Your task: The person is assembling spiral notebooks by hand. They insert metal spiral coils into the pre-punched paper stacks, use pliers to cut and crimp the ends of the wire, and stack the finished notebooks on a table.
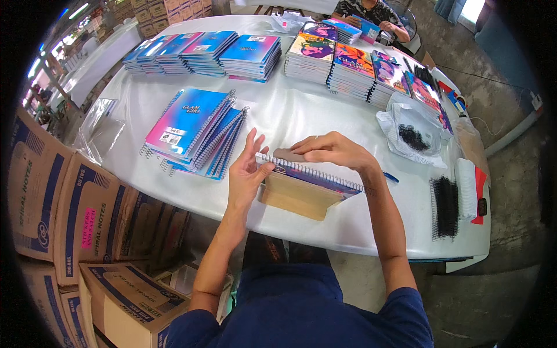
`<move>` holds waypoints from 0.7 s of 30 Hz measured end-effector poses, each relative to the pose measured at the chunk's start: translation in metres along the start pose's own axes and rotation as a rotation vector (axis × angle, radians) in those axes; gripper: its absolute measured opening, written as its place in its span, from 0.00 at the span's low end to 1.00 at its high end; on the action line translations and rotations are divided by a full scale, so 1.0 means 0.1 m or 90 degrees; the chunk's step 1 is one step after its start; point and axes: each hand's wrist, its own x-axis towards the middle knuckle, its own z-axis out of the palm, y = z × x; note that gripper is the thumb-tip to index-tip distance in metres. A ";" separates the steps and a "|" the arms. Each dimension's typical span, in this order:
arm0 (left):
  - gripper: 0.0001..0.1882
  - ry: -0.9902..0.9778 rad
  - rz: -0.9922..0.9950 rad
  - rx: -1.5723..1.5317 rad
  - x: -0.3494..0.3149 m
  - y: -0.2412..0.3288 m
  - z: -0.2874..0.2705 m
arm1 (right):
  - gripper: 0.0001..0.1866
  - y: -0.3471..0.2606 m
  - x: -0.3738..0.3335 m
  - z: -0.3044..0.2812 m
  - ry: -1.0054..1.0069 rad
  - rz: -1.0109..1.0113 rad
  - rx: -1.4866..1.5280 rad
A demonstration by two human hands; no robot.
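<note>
At the table's near edge a spiral notebook (313, 176) stands on its long side, its light wire coil facing up. My left hand (246, 168) grips the coil's left end, with the thumb on the near face and the other fingers raised behind. My right hand (342, 152) is closed on a flat grey-brown piece (288, 155) at the far side of the coil; whether it touches the wire I cannot tell. A tan board (296, 200) shows below the notebook on my side. Left of my hands lies a loose pile of blue-and-pink spiral notebooks (191, 124).
Stacks of blue-pink notebooks (249, 52) and picture-cover notebooks (310, 55) line the far side. At right lie black coils (445, 207), a plastic bag of coils (413, 136) and a blue pen (390, 177). Cartons (87, 203) stand at left. Another person (371, 14) sits opposite.
</note>
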 end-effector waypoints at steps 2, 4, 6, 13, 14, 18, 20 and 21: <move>0.44 0.009 -0.008 -0.001 0.00 0.06 0.03 | 0.23 -0.03 0.09 -0.02 0.009 0.081 -0.128; 0.45 0.013 -0.023 0.022 -0.01 0.12 0.05 | 0.22 -0.10 0.06 0.05 -0.002 0.015 -0.032; 0.46 0.006 -0.027 0.041 0.01 0.15 0.04 | 0.22 -0.10 0.09 0.07 -0.005 0.014 -0.040; 0.35 -0.198 -0.013 0.084 0.21 0.04 -0.22 | 0.18 -0.12 -0.67 -0.16 0.168 0.102 -0.249; 0.33 -0.227 -0.038 0.087 0.26 0.07 -0.21 | 0.17 -0.13 -0.94 -0.23 0.232 0.118 -0.316; 0.27 -0.185 -0.015 0.085 0.49 0.38 -0.01 | 0.16 0.22 -2.06 -0.54 0.520 0.404 -0.377; 0.27 -0.110 0.087 0.100 0.62 0.74 -0.08 | 0.18 0.27 -2.30 -0.43 0.488 0.584 -0.646; 0.27 -0.108 0.125 0.031 0.62 0.98 -0.08 | 0.19 0.30 -2.38 -0.41 0.458 0.671 -0.779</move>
